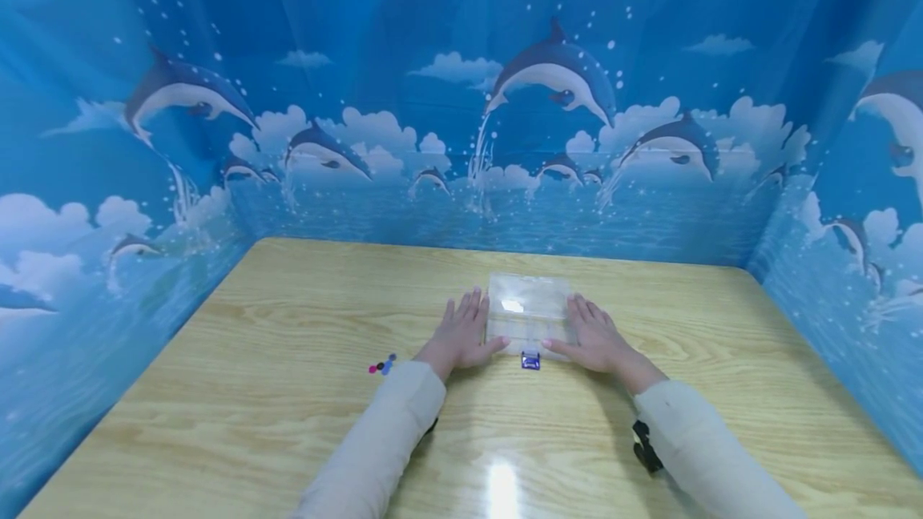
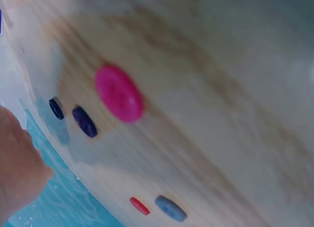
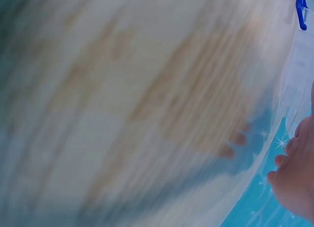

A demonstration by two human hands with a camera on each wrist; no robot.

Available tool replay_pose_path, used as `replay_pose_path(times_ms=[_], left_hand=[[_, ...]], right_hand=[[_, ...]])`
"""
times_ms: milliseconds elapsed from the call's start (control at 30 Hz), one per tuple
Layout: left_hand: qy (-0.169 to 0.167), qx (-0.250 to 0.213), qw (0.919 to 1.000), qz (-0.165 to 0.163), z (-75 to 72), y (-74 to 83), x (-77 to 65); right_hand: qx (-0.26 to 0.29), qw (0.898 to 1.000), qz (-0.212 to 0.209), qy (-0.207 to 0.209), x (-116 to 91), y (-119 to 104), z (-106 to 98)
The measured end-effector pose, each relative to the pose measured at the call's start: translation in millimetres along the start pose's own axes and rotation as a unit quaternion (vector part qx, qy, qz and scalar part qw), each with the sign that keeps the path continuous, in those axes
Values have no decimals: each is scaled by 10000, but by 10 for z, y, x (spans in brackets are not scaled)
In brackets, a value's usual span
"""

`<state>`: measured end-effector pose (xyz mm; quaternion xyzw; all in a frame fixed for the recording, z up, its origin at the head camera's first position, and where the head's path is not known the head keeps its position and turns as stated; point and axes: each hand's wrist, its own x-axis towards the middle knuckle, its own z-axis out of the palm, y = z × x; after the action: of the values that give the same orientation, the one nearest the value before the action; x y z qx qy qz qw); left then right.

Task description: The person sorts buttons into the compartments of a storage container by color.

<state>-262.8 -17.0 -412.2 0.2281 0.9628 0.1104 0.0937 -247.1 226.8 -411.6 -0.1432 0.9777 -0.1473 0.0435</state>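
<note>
In the head view a clear plastic box (image 1: 530,288) lies on the table with its lid folded back and a blue latch (image 1: 530,361) at the near edge. My left hand (image 1: 464,339) rests along the box's left side, fingers straight and thumb toward the near edge. Along the right side, my right hand (image 1: 595,341) lies the same way. Neither hand holds anything. The left wrist view shows buttons on the wood: a pink button (image 2: 118,93), two dark buttons (image 2: 85,121), a red button (image 2: 139,206) and a grey-blue button (image 2: 170,208).
The buttons form a small cluster left of the box, close to my left wrist. A wood-grain table (image 1: 303,311) spreads around the hands. Blue curtains (image 1: 404,22) printed with dolphins hang behind and at both sides. Light glares on the table's near part.
</note>
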Motion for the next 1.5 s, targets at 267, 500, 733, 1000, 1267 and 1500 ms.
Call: replay_pose_path(times_ms=[267,500,733,1000,1267,1500], left_hand=[[63,65,9999,51,18,14,-22],[192,162,9996,127,28,24,-65],[196,186,9993,260,45,34,-98],[258,220,9989,313,66,33,-108],[201,210,9991,293,62,42,-132],[140,292,9991,289,61,50,-145]], right_hand=[[83,9999,-69,44,-21,28,33],[-80,9998,-135,112,-30,45,68],[-158,9994,-214,207,-73,20,63],[-215,9992,-213,263,-103,20,74],[-189,9994,-190,234,-130,2,77],[-70,9994,-217,243,-155,-2,79]])
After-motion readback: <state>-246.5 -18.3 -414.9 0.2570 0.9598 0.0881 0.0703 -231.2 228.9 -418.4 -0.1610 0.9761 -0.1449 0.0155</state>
